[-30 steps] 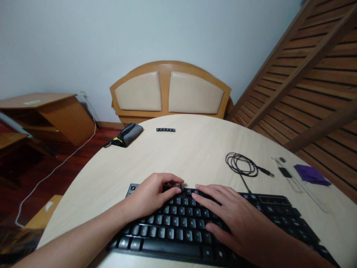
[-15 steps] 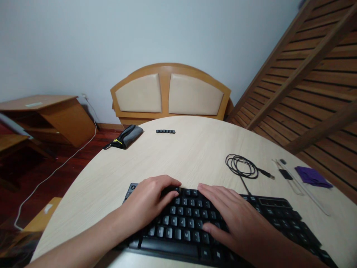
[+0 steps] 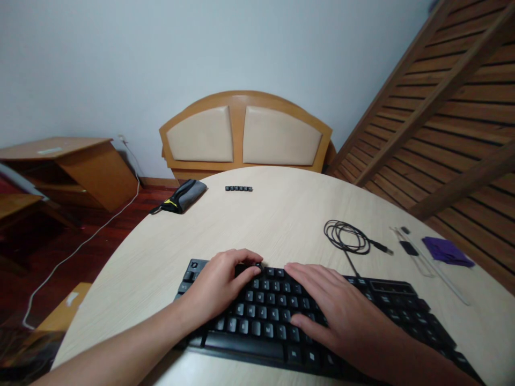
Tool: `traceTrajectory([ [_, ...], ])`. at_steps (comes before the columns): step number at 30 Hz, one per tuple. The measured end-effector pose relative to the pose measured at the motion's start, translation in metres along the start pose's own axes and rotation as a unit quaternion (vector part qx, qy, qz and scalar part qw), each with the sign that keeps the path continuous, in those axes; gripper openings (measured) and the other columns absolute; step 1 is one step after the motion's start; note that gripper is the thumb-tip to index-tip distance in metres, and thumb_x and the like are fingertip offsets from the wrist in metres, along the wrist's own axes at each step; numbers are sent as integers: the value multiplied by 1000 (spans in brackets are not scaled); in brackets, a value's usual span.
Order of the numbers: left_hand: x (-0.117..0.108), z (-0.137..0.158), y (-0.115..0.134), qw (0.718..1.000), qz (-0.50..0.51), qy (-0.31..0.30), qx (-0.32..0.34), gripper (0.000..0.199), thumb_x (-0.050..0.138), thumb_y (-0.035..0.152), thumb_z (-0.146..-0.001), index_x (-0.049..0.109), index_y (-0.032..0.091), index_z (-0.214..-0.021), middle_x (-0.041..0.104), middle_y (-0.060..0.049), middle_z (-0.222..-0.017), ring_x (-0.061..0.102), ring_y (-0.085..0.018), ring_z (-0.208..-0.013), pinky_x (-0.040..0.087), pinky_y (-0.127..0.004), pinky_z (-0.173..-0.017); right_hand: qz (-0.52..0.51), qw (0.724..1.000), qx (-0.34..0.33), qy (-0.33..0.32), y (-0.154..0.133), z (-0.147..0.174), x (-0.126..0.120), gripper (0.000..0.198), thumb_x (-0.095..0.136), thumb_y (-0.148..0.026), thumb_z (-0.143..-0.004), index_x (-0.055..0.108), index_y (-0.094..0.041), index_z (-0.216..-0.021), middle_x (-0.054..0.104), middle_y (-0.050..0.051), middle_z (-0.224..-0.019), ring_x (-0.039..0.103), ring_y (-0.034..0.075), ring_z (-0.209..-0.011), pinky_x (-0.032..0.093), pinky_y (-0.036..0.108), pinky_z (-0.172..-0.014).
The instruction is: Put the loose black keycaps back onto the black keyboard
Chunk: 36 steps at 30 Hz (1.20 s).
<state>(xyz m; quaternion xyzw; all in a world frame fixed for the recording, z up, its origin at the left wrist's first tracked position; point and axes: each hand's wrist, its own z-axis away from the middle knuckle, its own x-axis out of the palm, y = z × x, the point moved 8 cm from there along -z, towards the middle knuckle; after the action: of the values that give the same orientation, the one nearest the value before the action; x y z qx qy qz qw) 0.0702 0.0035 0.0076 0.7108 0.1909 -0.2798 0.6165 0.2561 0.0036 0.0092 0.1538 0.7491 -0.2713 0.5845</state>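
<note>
A black keyboard [image 3: 245,344] lies on the round table, its near edge towards me. My left hand [image 3: 219,276] reaches over its left part, with thumb and index finger pinched on a small black keycap [image 3: 259,264] at the top row. Whether that keycap is still seated cannot be made out. My right hand [image 3: 338,300] rests on the keys right of the middle, its fingers stretched out and together, the thumb apart over the letter keys. Both hands hide some keys.
A short row of black keycaps [image 3: 238,188] sits at the table's far side, right of a folded grey-black cloth or pouch [image 3: 187,196]. On the right lie a coiled USB cable [image 3: 348,237], a wire tool [image 3: 409,248], a thin white stick [image 3: 446,279] and a folded purple cloth [image 3: 447,251].
The thumb and index finger of my left hand have shifted slightly up and right with the pinched keycap. My right hand stays on the keyboard. The whole view has moved a little.
</note>
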Motion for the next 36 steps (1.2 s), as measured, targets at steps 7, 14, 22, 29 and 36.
traceTrajectory([
  [7, 1, -2, -4, 999, 43, -9, -12, 21, 62, 30, -93, 72, 22, -109, 76, -3, -109, 69, -22, -103, 53, -38, -96, -18, 1000, 3, -2, -1, -1, -3, 58, 61, -42, -91, 52, -14, -142, 60, 15, -140, 57, 31, -126, 49, 54, -105],
  [14, 0, 0, 5, 999, -13, -6, 35, 19, 60, 26, -95, 75, 24, -107, 76, -3, -108, 70, -21, -103, 53, -39, -96, -8, 1000, 4, -2, -1, 0, -2, 57, 61, -42, -92, 52, -15, -142, 60, 15, -139, 57, 31, -126, 49, 52, -104],
  [22, 0, 4, 13, 996, -32, -1, 82, 19, 60, 21, -96, 75, 22, -107, 76, -3, -107, 69, -20, -101, 54, -37, -94, 4, 1000, -8, 3, -3, 1, -3, 56, 60, -41, -93, 51, -14, -141, 60, 15, -139, 58, 31, -125, 49, 53, -104],
  [29, 2, 7, 18, 989, -76, 6, 127, 22, 55, 20, -99, 76, 21, -107, 75, -5, -109, 70, -20, -100, 56, -36, -91, -10, 1000, -5, 8, -1, 1, -2, 57, 61, -41, -92, 51, -15, -142, 60, 15, -139, 58, 30, -125, 49, 52, -104],
  [36, 5, 9, 17, 981, -137, 3, 134, 26, 50, 24, -103, 75, 25, -112, 74, -3, -112, 70, -20, -100, 57, -35, -87, -15, 1000, -6, 17, -2, 2, -3, 56, 61, -40, -92, 52, -15, -141, 61, 15, -138, 58, 30, -124, 49, 52, -104],
])
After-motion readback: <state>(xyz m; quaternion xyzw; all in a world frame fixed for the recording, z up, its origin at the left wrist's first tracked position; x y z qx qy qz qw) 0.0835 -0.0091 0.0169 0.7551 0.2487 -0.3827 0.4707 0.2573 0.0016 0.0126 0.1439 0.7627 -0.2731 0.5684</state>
